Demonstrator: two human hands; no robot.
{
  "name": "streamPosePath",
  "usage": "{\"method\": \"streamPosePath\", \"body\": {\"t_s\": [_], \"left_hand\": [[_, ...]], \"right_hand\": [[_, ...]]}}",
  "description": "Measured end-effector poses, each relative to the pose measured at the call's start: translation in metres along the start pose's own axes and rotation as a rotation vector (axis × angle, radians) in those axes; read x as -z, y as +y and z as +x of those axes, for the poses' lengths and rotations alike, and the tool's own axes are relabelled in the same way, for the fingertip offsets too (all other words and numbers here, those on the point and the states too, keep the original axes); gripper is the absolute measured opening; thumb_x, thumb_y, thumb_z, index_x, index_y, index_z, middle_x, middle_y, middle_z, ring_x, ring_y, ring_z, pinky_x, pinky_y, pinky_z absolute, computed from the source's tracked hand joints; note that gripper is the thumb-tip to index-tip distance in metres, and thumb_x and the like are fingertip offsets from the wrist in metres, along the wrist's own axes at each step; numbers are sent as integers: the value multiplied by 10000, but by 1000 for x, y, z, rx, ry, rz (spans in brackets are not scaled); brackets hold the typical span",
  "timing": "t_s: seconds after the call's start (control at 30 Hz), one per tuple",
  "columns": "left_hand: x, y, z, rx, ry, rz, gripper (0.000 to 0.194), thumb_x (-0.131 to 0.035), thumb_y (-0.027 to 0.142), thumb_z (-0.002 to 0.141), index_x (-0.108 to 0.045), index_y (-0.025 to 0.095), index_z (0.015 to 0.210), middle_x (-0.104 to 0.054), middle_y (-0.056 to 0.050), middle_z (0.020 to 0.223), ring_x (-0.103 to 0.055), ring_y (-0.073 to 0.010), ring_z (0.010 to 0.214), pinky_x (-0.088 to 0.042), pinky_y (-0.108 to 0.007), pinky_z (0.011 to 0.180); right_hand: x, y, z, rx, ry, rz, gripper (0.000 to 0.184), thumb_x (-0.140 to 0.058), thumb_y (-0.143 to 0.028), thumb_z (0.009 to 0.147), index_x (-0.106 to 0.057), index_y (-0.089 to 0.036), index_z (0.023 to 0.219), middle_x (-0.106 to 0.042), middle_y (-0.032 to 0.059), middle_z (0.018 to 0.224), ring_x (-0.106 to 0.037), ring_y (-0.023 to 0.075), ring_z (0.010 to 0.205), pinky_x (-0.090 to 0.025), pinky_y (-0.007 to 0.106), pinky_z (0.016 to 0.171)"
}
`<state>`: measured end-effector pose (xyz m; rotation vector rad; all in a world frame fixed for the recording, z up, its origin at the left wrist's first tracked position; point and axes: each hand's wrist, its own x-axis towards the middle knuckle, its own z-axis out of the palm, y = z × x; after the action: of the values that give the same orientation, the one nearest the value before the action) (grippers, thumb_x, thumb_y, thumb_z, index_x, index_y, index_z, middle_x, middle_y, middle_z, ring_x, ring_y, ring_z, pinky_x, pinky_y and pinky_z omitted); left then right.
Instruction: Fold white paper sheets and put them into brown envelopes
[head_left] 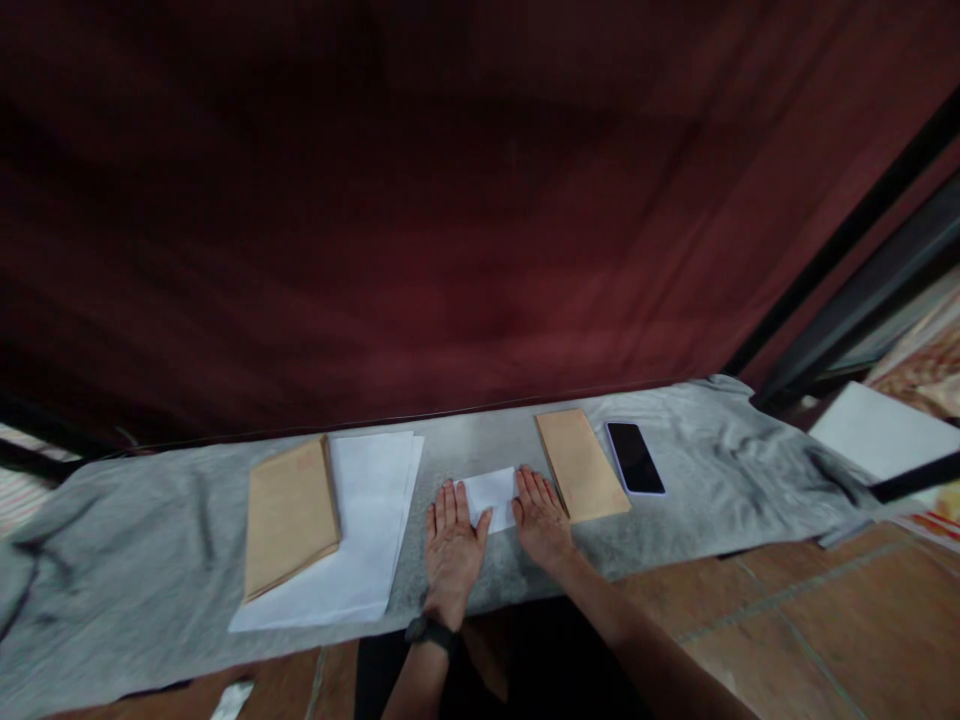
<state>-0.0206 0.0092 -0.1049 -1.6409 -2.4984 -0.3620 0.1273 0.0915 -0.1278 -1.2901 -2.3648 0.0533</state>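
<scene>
A small white folded paper (490,496) lies on the grey cloth between my two hands. My left hand (454,545) rests flat over its left end, fingers stretched out and pointing away from me. Over the right end lies my right hand (541,518), also flat with the fingers extended. Just right of that hand is a brown envelope (583,465). To the left, larger white sheets (375,530) lie with a stack of brown envelopes (291,515) on top of their left part. Both ends of the folded paper are partly hidden under my fingers.
The grey cloth (150,560) covers a long, narrow surface. A phone (636,458) with a dark screen lies right of the brown envelope. Dark red fabric (465,250) hangs behind. Brown floor tiles (810,630) show in front, with a white scrap (232,700) at lower left.
</scene>
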Motion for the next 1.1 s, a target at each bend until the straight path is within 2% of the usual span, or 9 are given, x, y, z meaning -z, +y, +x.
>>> {"method": "streamPosePath", "body": {"t_s": [0.1, 0.23, 0.3, 0.4, 0.6, 0.7, 0.93, 1.03, 1.1], "left_hand": [[1, 0, 0, -4, 2, 4, 725, -309, 548, 981, -351, 72, 1526, -352, -197, 1591, -301, -305, 1493, -230, -496, 1216], [1, -1, 0, -10, -20, 9, 685, -320, 478, 984, -338, 64, 1530, -336, -199, 1599, -300, -305, 1493, -227, -491, 1217], [0, -3, 0, -13, -27, 11, 653, -317, 429, 986, -335, 70, 1532, -340, -192, 1600, -302, -296, 1493, -230, -488, 1217], [-1, -3, 0, -10, -21, 21, 633, -298, 403, 992, -332, 80, 1535, -355, -182, 1595, -304, -287, 1493, -243, -488, 1213], [-2, -1, -1, 15, 13, 12, 641, -320, 421, 992, -337, 76, 1532, -352, -197, 1589, -308, -303, 1490, -252, -499, 1209], [0, -3, -5, 45, 36, -8, 631, -308, 398, 996, -357, 46, 1517, -356, -216, 1581, -337, -314, 1475, -254, -503, 1210], [5, -15, -14, 112, 72, -64, 581, -309, 345, 991, -385, 108, 1516, -455, -171, 1539, -388, -284, 1451, -282, -513, 1202], [7, -17, -14, 171, 76, -146, 548, -354, 296, 968, -458, 106, 1471, -506, -174, 1502, -434, -298, 1417, -343, -508, 1169], [7, -17, -12, 216, 67, -251, 530, -397, 289, 949, -498, 105, 1435, -578, -181, 1429, -519, -302, 1341, -417, -492, 1116]], "right_hand": [[5, -7, 0, 27, 2, 25, 532, -348, -210, 1013, -374, -88, 1530, -383, 127, 1578, -360, 258, 1456, -302, 455, 1185], [10, -26, 0, 206, -79, 113, 493, -352, -272, 1038, -430, -141, 1507, -386, 86, 1583, -368, 219, 1452, -300, 416, 1196], [9, -32, -1, 244, -112, 133, 473, -342, -313, 1055, -472, -157, 1482, -418, 80, 1564, -387, 209, 1441, -294, 412, 1200], [7, -31, 0, 207, -119, 101, 484, -352, -351, 1058, -474, -147, 1480, -422, 96, 1557, -388, 220, 1441, -280, 428, 1205], [4, -12, 7, 108, -115, 37, 528, -371, -346, 1046, -403, -117, 1520, -387, 105, 1575, -358, 220, 1457, -245, 412, 1215], [4, -8, 8, 100, -133, 32, 533, -367, -340, 1043, -383, -127, 1532, -374, 90, 1583, -344, 219, 1464, -241, 412, 1216], [4, 0, 7, 85, -140, 31, 536, -363, -327, 1036, -361, -167, 1547, -382, 70, 1579, -350, 244, 1460, -240, 453, 1205], [3, 0, 6, 81, -134, 39, 530, -358, -325, 1035, -373, -172, 1543, -382, 63, 1579, -360, 250, 1454, -231, 454, 1205], [3, 0, 6, 79, -129, 43, 532, -359, -326, 1034, -374, -166, 1542, -382, 64, 1579, -359, 252, 1454, -226, 453, 1207]]}}
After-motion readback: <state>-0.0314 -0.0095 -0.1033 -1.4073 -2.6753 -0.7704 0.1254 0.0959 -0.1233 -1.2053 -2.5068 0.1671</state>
